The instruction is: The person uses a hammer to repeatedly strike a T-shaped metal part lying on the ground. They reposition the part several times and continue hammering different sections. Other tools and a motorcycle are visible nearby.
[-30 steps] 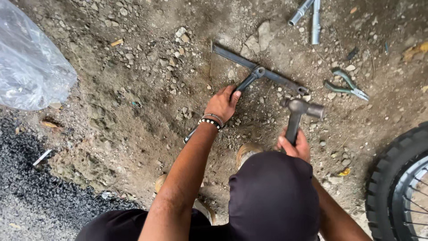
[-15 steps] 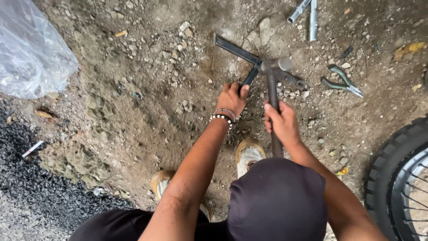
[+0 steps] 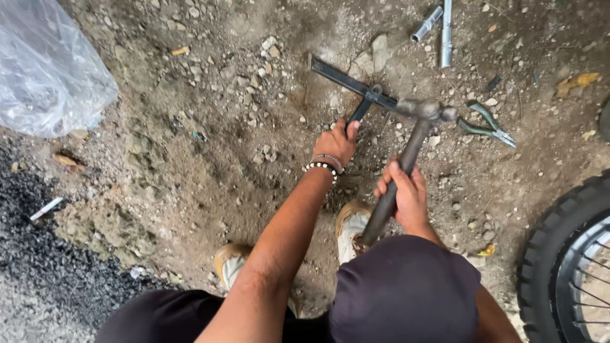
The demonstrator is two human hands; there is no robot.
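At the far left a clear plastic bag (image 3: 47, 73) lies crumpled on the dirt ground (image 3: 190, 146); below it a small white stub (image 3: 46, 208) rests at the edge of dark gravel; the ground is strewn with small stones. Toward the middle, 2 pale shoes (image 3: 232, 263) stand on the dirt beneath the person's arms. The left hand (image 3: 337, 143) presses down on the short stem of a dark T-shaped metal bar (image 3: 356, 86) that lies flat on the ground, fingers curled over the stem's near end, a beaded bracelet (image 3: 323, 166) at the wrist. Just to the right, the right hand (image 3: 403, 194) is clenched around the dark handle of a hammer (image 3: 406, 149); the hammer's metal head sits over the right part of the crossbar, though whether it touches the bar cannot be told. Above, 2 silver metal tubes (image 3: 441, 28) lie side by side; right of the hammer head lie green-handled pliers (image 3: 489, 127); at the far right edge stands a knobbly tyre (image 3: 562, 254) with spokes.
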